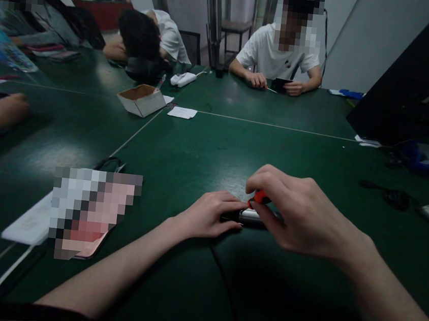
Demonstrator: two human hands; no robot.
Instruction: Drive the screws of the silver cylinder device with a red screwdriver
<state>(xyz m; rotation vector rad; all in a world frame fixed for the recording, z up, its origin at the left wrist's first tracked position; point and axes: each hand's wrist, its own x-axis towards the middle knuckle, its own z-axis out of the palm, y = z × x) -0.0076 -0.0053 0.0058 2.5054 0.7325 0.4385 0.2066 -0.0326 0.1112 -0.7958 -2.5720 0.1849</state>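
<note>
A dark object with a silvery band (251, 215) lies on the green table (215, 155) in front of me. My left hand (218, 214) is closed round its left end, fingers above and thumb below. Over its right part, my right hand (289, 209) pinches a small orange and black tool (261, 196) between thumb and fingers. The tool's lower end is close to the silvery band; its tip is too small to make out. My right hand hides the right end of the dark object.
To the left lie a white power bank (27, 222) and a pinkish phone (94, 245) with cables. An open box (142, 101) and a white card (182, 112) lie farther back. Black cable (398, 197) is at right. Several people sit around the table.
</note>
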